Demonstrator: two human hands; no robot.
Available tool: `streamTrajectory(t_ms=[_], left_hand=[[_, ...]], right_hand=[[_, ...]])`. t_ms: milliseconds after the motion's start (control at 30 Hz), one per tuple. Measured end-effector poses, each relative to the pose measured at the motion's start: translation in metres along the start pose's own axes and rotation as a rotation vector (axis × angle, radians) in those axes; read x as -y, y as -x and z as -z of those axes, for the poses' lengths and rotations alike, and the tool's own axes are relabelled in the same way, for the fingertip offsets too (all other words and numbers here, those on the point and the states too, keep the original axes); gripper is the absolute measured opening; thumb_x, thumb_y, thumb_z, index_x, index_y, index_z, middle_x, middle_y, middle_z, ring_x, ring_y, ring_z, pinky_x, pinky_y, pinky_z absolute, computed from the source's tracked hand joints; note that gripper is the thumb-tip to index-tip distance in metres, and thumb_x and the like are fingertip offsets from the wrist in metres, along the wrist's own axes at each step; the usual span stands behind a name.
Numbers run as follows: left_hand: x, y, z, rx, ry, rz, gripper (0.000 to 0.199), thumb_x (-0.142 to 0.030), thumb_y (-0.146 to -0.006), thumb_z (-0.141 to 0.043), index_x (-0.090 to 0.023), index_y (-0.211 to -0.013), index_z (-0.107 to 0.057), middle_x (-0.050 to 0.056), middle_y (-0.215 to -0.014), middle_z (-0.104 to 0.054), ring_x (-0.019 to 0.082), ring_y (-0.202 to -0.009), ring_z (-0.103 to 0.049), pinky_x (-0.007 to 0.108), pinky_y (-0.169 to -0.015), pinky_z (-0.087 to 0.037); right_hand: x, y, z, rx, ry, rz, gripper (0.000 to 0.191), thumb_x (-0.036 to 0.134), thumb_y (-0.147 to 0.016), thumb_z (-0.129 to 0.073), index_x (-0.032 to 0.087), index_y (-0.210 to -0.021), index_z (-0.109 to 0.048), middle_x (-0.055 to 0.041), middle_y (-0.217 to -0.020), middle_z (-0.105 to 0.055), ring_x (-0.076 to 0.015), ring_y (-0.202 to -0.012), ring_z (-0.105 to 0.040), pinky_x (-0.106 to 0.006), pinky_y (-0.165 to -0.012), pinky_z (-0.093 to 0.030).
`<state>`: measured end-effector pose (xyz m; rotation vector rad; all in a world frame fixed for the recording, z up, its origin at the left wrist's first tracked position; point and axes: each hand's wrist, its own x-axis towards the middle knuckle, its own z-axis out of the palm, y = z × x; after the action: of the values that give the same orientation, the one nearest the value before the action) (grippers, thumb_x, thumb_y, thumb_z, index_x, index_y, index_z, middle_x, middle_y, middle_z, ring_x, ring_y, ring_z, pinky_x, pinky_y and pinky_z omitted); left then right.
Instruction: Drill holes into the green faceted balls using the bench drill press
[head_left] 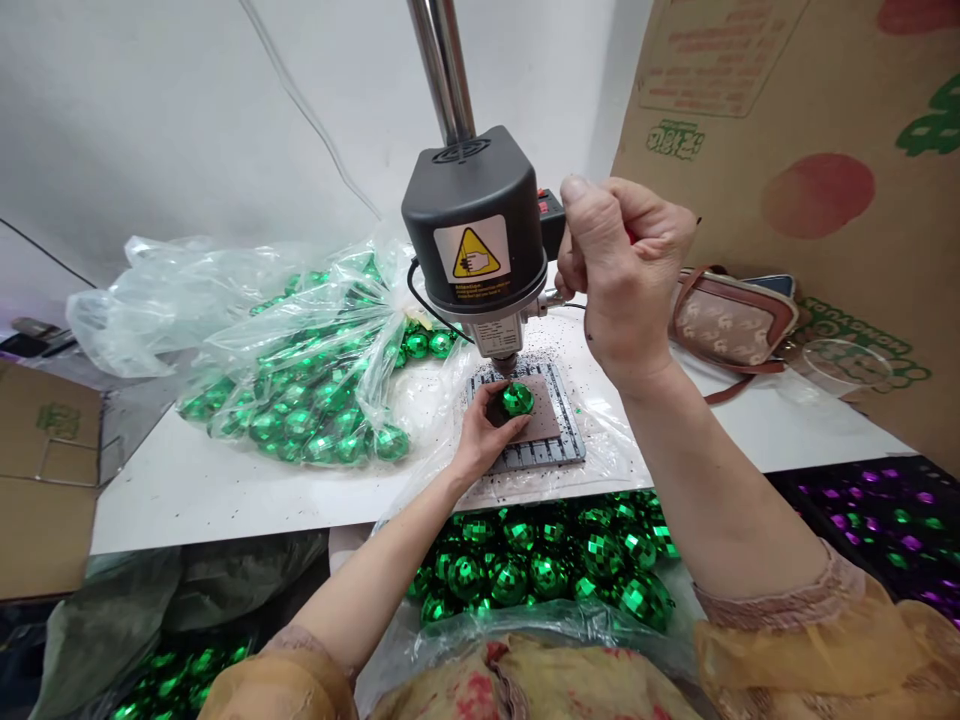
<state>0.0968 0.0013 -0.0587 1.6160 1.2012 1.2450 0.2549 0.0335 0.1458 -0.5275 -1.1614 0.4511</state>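
My left hand [486, 432] grips a shiny green faceted ball [517, 399] between thumb and fingers. The ball rests on a brown square board [544, 400] over the slotted metal base [574, 440], right below the spindle of a black drill press [474, 220]. A yellow warning sticker [472, 258] marks the drill press's front. My right hand [630, 260] is closed round the press's feed lever at the right, raised beside the motor head; most of the lever is hidden in the fist.
A clear plastic bag [300, 370] of green balls lies on the white table [187, 490] at left. More green balls [547, 570] fill a plastic-lined container before me. A handbag [735, 315] and a large cardboard box [720, 180] stand right. Dark specks are scattered around the base.
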Motion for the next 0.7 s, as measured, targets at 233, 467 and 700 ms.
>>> streamTrajectory(t_ms=[233, 467, 700], left_hand=[[0.002, 0.000, 0.002, 0.029, 0.050, -0.002, 0.059, -0.042, -0.076, -0.084, -0.020, -0.123, -0.057, 0.011, -0.123, -0.068, 0.027, -0.115, -0.067, 0.045, -0.103, -0.054], [0.006, 0.001, 0.001, 0.036, 0.068, -0.020, 0.059, -0.044, -0.077, -0.084, -0.021, -0.125, -0.057, 0.012, -0.129, -0.067, 0.027, -0.120, -0.065, 0.047, -0.108, -0.051], [0.005, 0.002, 0.000, 0.042, 0.102, -0.014, 0.059, -0.040, -0.078, -0.084, -0.021, -0.126, -0.056, 0.012, -0.132, -0.065, 0.026, -0.122, -0.064, 0.046, -0.110, -0.050]], right_hand=[[-0.004, 0.023, 0.004, -0.069, -0.032, 0.080, 0.049, 0.027, -0.093, -0.059, 0.019, -0.053, -0.032, 0.0053, -0.049, -0.027, -0.0053, -0.045, -0.027, -0.029, -0.049, -0.020], [-0.017, 0.047, 0.008, -0.123, -0.074, 0.193, 0.054, 0.029, -0.089, -0.059, 0.018, -0.057, -0.017, 0.0042, -0.048, -0.015, -0.0065, -0.041, -0.020, -0.032, -0.047, -0.017], [-0.015, 0.052, 0.016, -0.090, -0.053, 0.211, 0.054, 0.030, -0.088, -0.059, 0.018, -0.056, -0.016, 0.0047, -0.047, -0.017, -0.0069, -0.042, -0.020, -0.033, -0.045, -0.018]])
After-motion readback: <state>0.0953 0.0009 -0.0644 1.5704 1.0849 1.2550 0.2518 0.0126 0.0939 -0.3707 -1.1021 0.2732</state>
